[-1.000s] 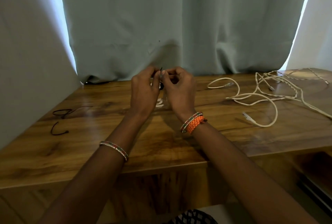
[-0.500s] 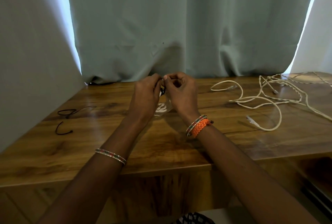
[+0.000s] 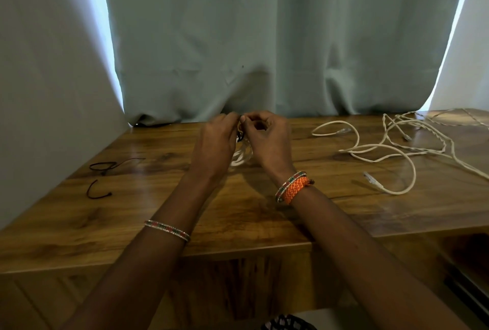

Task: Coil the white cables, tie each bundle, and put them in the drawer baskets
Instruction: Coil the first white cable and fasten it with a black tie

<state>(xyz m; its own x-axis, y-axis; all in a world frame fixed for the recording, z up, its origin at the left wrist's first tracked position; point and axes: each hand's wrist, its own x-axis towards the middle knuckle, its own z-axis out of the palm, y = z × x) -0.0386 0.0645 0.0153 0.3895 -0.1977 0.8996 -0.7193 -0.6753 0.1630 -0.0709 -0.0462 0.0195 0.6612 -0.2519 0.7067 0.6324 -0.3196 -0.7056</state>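
A coiled white cable bundle [image 3: 240, 155] hangs between my hands above the middle of the wooden table [image 3: 251, 213], mostly hidden by them. A black tie [image 3: 240, 136] wraps its top. My left hand [image 3: 215, 144] and my right hand [image 3: 267, 139] meet at the top of the bundle, fingertips pinching the ends of the tie. Loose white cables [image 3: 391, 150] lie tangled on the right part of the table, with one clear plug [image 3: 371, 180] pointing toward me.
Two spare black ties [image 3: 105, 165] [image 3: 96, 192] lie on the left part of the table. A pale green curtain [image 3: 264, 39] hangs right behind the table's back edge. An open drawer [image 3: 465, 271] shows at the lower right, and a black mesh rim [image 3: 288, 323] at the bottom edge.
Both hands stay joined at the bundle's top while the fingers work the tie. The short tie end that stuck up between the fingertips a second ago is no longer seen.
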